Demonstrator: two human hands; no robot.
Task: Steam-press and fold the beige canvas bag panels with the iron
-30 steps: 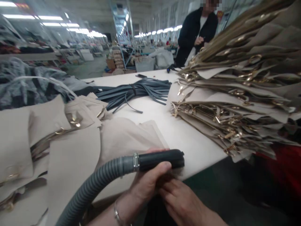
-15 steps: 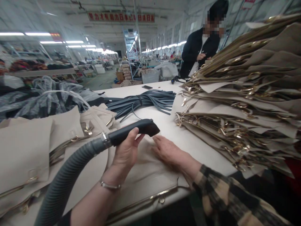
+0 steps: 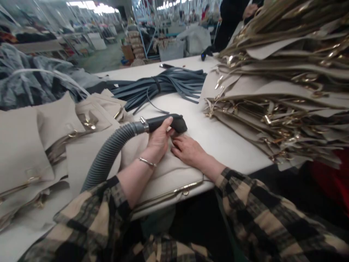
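Note:
My left hand (image 3: 159,140) is wrapped round the black nozzle (image 3: 174,122) of a ribbed grey hose (image 3: 109,145), its thumb lying along the top. Under both hands a beige bag piece (image 3: 169,173) lies flat on the white table, a brass-toothed zipper with a ring along its near edge. Just below the nozzle's mouth, my right hand (image 3: 189,151) has its fingers curled on the far edge of that bag piece. Its thumb is hidden, and the fingertips are close beside my left hand.
Beige bag pieces with gold fittings (image 3: 286,94) are stacked high on the right; more beige pieces (image 3: 21,142) lie on the left. A bundle of dark blue straps (image 3: 160,85) sits at the back of the table (image 3: 226,138). Beyond it stands a person in black (image 3: 231,22).
My view has tilted down. The nozzle's mouth now points more steeply down, and my right hand has come closer to my left, its fingers curling at the bag piece's edge.

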